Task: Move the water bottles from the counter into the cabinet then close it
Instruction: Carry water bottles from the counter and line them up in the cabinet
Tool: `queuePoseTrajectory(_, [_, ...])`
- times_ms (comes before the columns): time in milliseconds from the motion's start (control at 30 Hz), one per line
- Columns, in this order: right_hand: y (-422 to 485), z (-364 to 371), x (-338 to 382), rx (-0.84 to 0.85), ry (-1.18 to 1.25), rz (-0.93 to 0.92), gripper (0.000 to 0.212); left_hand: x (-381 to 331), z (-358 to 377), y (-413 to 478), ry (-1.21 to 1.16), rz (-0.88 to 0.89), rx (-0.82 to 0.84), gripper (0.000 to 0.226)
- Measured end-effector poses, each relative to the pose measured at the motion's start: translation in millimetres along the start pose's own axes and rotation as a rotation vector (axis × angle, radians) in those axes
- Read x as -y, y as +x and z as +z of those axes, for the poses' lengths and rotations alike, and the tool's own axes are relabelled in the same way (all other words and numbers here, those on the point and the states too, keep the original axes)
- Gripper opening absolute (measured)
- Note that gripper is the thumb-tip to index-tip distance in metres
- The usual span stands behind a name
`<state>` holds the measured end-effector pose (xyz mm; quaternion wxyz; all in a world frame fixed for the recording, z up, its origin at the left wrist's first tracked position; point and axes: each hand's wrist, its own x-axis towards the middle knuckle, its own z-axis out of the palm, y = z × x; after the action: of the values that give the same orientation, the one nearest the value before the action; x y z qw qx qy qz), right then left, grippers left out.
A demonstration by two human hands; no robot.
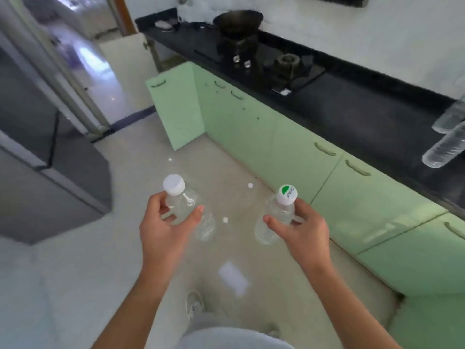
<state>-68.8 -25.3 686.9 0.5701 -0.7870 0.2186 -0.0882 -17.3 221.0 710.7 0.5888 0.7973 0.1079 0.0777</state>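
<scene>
- Head view: a person stood on the pale floor [226, 152]. The black counter [352, 102] ran along the right side, and both arms were held out in front.
- Left hand [163, 222]: fingers and thumb were curled round the shoulder of the plain-capped bottle [186, 207], just below its white cap.
- Right hand [302, 227]: it gripped the green-capped bottle [276, 217] the same way, thumb on the near side and fingers wrapped behind the neck.
- Both held bottles hung over the floor with caps up and bodies tilted. They were apart from each other and well clear of the counter.
- Two more bottles remained on the counter at the right edge: a far bottle [450, 119] and a near bottle [442, 149], close together.
- The cabinet door [176, 107] stood swung open at the far left end of the green row. Its interior was hidden from here.
- Also noted: a dark wok [237, 20] on the hob at the far end of the counter.
- Handling, as a judgement: the bottles are clear thin plastic and look full, so each has modest weight.
- The walls would likely dent under a hard squeeze, and the smooth sides could slip.
- The shoulder below the cap, or the ribbed body, looked the firmest place to hold.
- Step, as a judgement: the pair was being carried toward the open cabinet, with the counter pair and the door closing left to do.
</scene>
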Motion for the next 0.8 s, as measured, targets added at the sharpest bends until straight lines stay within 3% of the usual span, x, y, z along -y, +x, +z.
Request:
queuePoseTrajectory(133, [9, 72, 37, 0.215, 0.014, -0.074, 0.040, 14, -72, 9, 0.036, -0.070, -0.206, 0.055])
queuePoseTrajectory(333, [19, 168, 84, 0.404, -0.001, -0.122, 0.036, 37, -144, 42, 0.091, -0.099, -0.341, 0.053])
queuePoseTrajectory(467, [28, 219, 103, 0.380, -0.015, -0.129, 0.035, 54, -168, 85, 0.076, -0.135, -0.349, 0.052])
queuePoseTrajectory(800, [81, 290, 110, 0.228, -0.048, -0.071, 0.036, 68, -178, 206, 0.033, -0.128, -0.177, 0.052])
